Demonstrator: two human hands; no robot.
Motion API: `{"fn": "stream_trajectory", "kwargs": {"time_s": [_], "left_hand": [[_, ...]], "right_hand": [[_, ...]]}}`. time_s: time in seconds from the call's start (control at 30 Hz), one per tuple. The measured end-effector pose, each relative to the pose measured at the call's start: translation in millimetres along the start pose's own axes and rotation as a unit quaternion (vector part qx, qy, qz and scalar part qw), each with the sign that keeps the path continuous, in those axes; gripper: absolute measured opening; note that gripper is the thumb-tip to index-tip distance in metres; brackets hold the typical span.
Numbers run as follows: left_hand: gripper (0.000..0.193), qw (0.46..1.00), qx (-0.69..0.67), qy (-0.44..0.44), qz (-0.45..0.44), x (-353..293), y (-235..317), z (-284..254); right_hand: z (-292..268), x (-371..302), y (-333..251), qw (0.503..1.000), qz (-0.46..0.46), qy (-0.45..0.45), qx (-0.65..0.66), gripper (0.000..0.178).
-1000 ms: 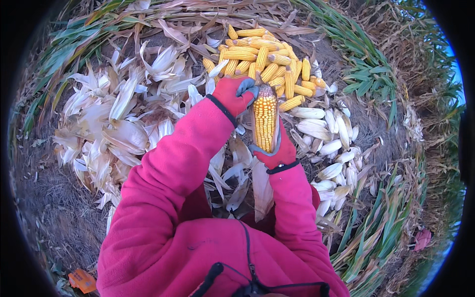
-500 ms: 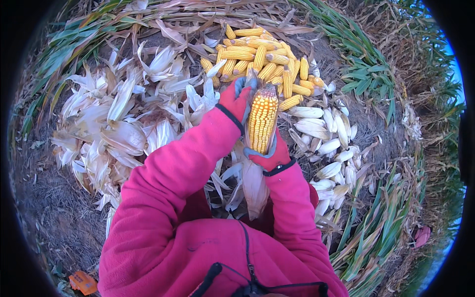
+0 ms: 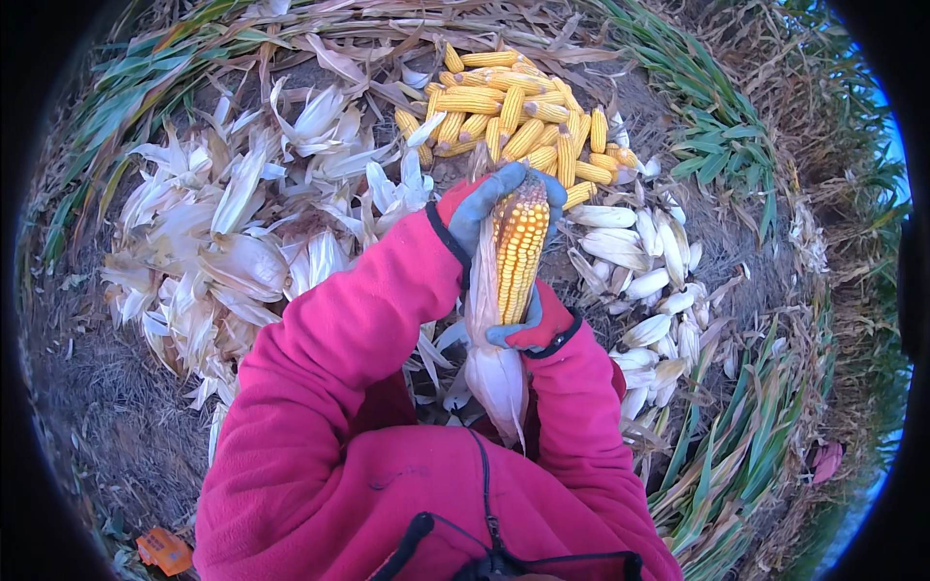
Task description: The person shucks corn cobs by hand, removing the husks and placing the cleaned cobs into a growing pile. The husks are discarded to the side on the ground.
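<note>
Curling its fingers around the upper end of a corn ear [image 3: 520, 257], the left hand [image 3: 475, 208] grips firmly. The right hand [image 3: 539, 321] clasps the lower end, fingers mostly hidden.

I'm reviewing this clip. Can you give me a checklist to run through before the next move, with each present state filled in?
1. Left hand gripping the corn ear at its upper end: ok.
2. Right hand holding its lower part: ok.
3. Ear free of husk: not ok; husk covers its left side and hangs below.
4. Kernels sound on the underside: cannot tell, hidden.
5. Loose husks lying left of the hands: ok.
6. Bare yellow ears piled beyond the hands: ok.
</note>
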State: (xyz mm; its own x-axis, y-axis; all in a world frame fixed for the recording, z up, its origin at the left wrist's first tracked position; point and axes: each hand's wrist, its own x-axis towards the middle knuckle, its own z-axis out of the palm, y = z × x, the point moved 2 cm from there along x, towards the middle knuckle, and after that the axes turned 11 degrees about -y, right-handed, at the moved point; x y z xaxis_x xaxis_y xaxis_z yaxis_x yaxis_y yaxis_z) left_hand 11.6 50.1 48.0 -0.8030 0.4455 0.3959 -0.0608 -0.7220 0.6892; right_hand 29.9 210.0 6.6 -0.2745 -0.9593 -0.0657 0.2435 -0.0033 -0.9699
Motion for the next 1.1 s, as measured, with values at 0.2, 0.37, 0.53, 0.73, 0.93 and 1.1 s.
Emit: {"fn": "stream_trajectory", "kwargs": {"time_s": [0.2,0.37,0.53,0.73,0.93,1.1], "left_hand": [[0.042,0.983,0.023,0.180,0.043,1,-11,-7],[0.038,0.965,0.064,0.253,0.026,-3,-5,0],[0.037,0.869,0.264,0.412,0.069,-7,21,2],[0.035,0.853,0.246,0.456,0.059,7,-10,0],[0.041,0.888,0.329,0.315,0.069,5,-21,7],[0.038,0.949,0.315,0.010,-0.022,-25,-7,32]], "right_hand": [[-2,1,4,0.999,-0.005,0.012,-0.037,0.073],[-4,3,10,0.999,-0.013,0.003,-0.045,0.079],[2,17,0,0.974,-0.116,0.157,-0.118,0.090],[-19,32,2,0.896,-0.221,0.345,-0.169,0.077],[-39,6,-17,0.877,-0.211,0.423,0.090,0.044],[-91,-66,-50,0.740,-0.365,0.485,0.292,0.060]]}}
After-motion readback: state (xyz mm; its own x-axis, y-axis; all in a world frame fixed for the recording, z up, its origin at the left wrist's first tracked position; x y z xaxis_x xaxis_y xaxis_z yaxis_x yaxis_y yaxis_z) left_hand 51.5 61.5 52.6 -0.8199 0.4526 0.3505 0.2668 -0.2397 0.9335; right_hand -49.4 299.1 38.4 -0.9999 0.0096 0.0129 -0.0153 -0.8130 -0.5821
